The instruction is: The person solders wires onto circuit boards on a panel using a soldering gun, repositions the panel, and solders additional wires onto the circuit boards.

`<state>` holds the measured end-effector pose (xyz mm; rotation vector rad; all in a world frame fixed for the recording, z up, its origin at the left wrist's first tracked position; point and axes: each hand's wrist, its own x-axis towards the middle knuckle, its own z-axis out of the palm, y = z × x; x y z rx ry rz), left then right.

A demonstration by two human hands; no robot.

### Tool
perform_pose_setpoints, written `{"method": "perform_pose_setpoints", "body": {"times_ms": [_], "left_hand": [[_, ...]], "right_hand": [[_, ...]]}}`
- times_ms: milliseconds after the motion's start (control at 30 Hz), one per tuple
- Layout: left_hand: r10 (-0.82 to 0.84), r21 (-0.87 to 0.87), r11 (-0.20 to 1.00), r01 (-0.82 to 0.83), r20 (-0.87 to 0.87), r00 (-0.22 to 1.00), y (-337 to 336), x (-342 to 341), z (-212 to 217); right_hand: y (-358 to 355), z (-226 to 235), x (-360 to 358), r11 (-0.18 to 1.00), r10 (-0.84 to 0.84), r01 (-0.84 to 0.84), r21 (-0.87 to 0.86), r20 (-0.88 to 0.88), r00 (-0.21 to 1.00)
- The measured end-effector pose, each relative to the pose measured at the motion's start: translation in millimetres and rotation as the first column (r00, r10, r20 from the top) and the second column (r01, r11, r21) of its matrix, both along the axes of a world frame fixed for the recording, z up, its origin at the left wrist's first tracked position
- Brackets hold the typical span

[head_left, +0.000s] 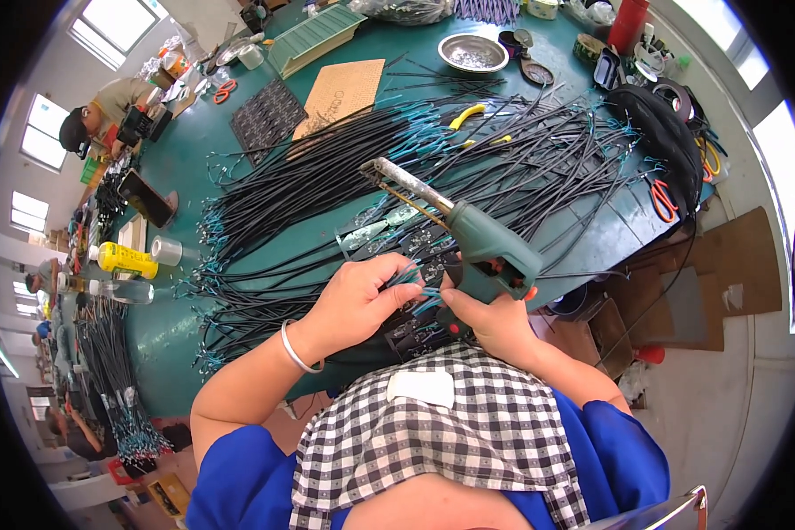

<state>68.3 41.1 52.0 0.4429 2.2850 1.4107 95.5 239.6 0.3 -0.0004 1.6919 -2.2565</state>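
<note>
My left hand (362,296) is closed, thumb and fingers pinching the thin blue wire ends (406,276) of black cables. Close beside it, my right hand (496,325) is wrapped round the handle of a green soldering gun (495,252). The gun's metal barrel (415,184) points up and to the left, over the cables. Right-hand fingertips are partly hidden behind the gun and wires, near the left thumb. A large bundle of black cables (300,185) with blue ends lies across the table just beyond my hands. More cables run under my left wrist.
On the green table (163,331) are yellow-handled pliers (466,116), a metal bowl (473,53), a cardboard sheet (340,93) and a phone (147,198). A yellow bottle (124,259) stands left. Red-handled scissors (662,201) and a black bag (658,132) lie right. A person (115,110) sits far left.
</note>
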Motion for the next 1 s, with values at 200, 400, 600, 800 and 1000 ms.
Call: {"method": "perform_pose_setpoints", "body": {"times_ms": [200,400,600,800,1000], "left_hand": [[0.026,-0.086,0.995,-0.050,-0.260,0.965,11.7,-3.6,7.7],[-0.109,-0.047,0.994,0.099,-0.346,0.932,28.8,11.3,-16.7],[-0.090,-0.187,0.975,0.122,0.169,0.982,9.7,-3.0,-19.4],[-0.185,0.089,0.982,0.165,0.299,0.936,-1.5,-7.3,-24.9],[-0.135,0.201,0.979,0.040,0.482,0.866,-0.1,-8.7,-19.8]], "right_hand": [[-3.6,1.6,1.3,0.999,-0.051,0.051,-0.001,-0.042,0.998],[-3.6,0.8,-0.4,0.988,-0.132,0.129,0.084,0.028,0.991],[-4.5,-0.2,1.4,0.971,-0.200,0.199,-0.132,0.009,0.980],[8.1,-3.6,-4.9,0.997,-0.063,0.076,0.005,-0.492,0.868],[-3.0,-19.1,2.0,0.990,0.016,-0.067,-0.123,-0.378,0.926]]}}
